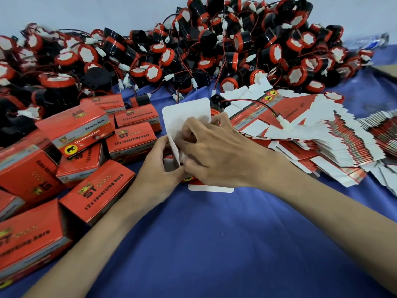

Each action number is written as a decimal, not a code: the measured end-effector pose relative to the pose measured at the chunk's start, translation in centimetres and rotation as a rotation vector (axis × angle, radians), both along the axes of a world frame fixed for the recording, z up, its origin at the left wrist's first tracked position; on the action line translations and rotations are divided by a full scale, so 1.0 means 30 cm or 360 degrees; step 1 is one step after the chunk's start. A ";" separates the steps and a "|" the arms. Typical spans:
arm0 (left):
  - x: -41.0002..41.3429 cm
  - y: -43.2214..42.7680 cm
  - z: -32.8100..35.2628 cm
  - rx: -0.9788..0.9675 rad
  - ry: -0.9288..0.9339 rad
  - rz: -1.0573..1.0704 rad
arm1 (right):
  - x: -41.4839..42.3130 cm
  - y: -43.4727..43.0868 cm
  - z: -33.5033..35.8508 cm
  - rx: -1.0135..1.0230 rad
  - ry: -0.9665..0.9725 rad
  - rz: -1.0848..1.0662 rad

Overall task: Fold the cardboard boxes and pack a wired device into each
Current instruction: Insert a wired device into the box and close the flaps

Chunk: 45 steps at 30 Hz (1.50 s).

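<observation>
- Where the frame's lower and middle left is concerned, closed red boxes (86, 130) lie tumbled on the blue-covered counter (214, 244); I take these as the finished share of the job.
- Just right of them, near mid-frame, the left hand (160, 168) pinches a white side flap that stands on edge, thumb on one face and fingers on the other.
- Between the two hands stands the open box (187, 114). Its big white lid flap is raised toward the top of the frame, and another white flap pokes out below the wrists. The hands hide most of the inside, so I cannot tell whether anything is in it.
- Over the box's mouth lies the right hand (221, 151), fingers curled down onto the inner flaps and gripping cardboard only, as far as shows.
- Judged from this, the step in hand is folding: the end flaps are being tucked to square the box up, with packing not yet begun.
- Just behind the box sits a wired device (217, 101), its red-and-black lead trailing right to a white plug (284, 124).
- Under that lead, at centre right, the flat blanks (322, 145) lie in a fanned stack, waiting their turn.
- Across the top of the frame runs the heap of devices (214, 39), with tangled wires.
- Next, probably, the flaps must be seated. One hand should then steady the box while the other fetches a device, gathering its lead so nothing snags the lid.
</observation>
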<state>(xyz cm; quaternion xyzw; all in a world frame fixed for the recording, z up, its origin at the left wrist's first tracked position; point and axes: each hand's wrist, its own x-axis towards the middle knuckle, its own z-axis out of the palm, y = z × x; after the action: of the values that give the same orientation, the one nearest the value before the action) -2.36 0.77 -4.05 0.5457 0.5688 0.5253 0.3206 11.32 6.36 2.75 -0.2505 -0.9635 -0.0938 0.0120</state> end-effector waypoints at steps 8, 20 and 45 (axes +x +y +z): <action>0.000 -0.003 -0.001 0.0030 0.0033 0.0025 | 0.003 0.025 -0.008 -0.0020 -0.0013 0.0072; -0.007 0.000 -0.012 0.0068 0.0031 -0.0076 | 0.016 0.026 0.006 0.0038 -0.0113 0.0068; 0.004 -0.009 -0.005 0.0059 -0.0022 -0.0098 | 0.023 0.060 0.018 -0.0158 -0.0030 0.0317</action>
<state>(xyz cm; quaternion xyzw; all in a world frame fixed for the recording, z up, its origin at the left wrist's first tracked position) -2.25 0.51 -4.20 0.5650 0.5397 0.5295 0.3304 12.00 8.16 3.29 -0.1529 -0.9871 -0.0468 -0.0003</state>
